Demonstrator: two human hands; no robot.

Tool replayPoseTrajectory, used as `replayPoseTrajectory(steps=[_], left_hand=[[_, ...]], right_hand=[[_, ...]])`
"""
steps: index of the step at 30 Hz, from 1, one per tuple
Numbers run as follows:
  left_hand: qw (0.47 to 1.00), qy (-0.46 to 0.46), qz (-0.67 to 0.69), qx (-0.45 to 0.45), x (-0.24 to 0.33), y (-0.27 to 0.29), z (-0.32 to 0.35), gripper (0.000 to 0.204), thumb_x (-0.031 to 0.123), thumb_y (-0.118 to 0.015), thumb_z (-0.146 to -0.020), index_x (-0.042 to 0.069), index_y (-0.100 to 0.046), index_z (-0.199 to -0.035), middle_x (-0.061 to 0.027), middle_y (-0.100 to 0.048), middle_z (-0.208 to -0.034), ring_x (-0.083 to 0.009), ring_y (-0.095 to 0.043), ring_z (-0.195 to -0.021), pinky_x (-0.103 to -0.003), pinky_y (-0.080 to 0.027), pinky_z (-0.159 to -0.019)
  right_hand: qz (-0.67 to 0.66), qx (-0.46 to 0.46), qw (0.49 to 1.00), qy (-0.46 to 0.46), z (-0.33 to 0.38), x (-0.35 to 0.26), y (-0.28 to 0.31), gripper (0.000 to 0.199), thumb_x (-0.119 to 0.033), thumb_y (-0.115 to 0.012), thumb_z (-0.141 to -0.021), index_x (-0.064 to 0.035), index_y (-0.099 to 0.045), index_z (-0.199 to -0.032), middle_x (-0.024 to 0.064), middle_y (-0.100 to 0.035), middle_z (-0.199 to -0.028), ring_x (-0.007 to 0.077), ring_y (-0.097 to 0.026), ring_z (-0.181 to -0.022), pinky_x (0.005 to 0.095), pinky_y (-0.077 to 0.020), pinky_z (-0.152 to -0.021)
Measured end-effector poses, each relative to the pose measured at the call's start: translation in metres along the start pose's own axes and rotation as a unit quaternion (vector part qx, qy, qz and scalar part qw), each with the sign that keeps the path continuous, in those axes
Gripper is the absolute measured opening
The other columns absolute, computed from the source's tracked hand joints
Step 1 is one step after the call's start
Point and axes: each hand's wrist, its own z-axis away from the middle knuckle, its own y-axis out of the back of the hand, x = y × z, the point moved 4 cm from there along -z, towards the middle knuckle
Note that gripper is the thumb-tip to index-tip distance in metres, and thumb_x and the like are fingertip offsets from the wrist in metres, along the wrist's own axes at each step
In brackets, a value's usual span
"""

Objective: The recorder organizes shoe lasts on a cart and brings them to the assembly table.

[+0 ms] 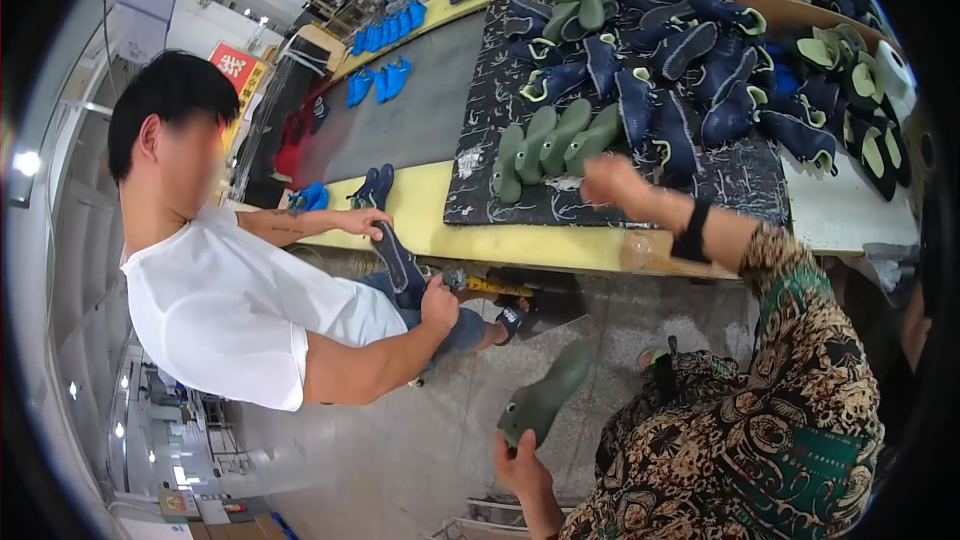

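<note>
Low in the picture, my left hand [525, 475] grips one end of a dark green shoe last [545, 395], thumb and fingers around it, held over the floor. My right hand [615, 185], with a black band on its wrist, hovers at the near edge of the black-covered tabletop [560, 208]. It is beside several green shoe lasts [550, 145] lined up there. Motion blurs its fingers, so I cannot make out whether they hold anything. Beyond the lasts lies a heap of navy shoe uppers [690, 60] with light-green linings.
At left a co-worker in a white shirt [220, 300] holds a navy shoe [400, 265] in both hands. Blue-wrapped shoes [390, 78] stand along a grey conveyor belt [420, 90] with yellow edges. More shoes with green insoles [865, 80] sit at the far right.
</note>
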Motion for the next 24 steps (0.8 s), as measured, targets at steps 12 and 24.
replayPoseTrajectory(steps=[12, 24], left_hand=[[0.984, -0.056, 0.001, -0.171, 0.006, -0.11, -0.046, 0.039, -0.002, -0.058, -0.076, -0.003, -0.048, -0.113, -0.0083, -0.05, -0.109, -0.0154, -0.049, -0.099, -0.027, -0.038, -0.086], [0.977, 0.065, -0.019, -0.201, -0.048, -0.061, -0.007, 0.035, 0.002, -0.054, -0.081, -0.003, -0.047, -0.115, -0.0132, -0.055, -0.105, -0.0225, -0.056, -0.094, -0.03, -0.045, -0.079]], right_hand=[[-0.34, -0.32, 0.86, -0.206, 0.152, 0.035, -0.119, 0.064, -0.053, -0.046, -0.081, -0.006, -0.037, -0.124, 0.0138, -0.044, -0.121, 0.0249, -0.041, -0.114, 0.0412, -0.0337, -0.095], [-0.407, -0.045, 0.9, -0.151, 0.014, 0.033, 0.014, 0.043, -0.039, -0.044, -0.087, -0.0018, -0.043, -0.108, 0.0138, -0.056, -0.092, 0.0261, -0.056, -0.088, 0.0357, -0.0479, -0.078]])
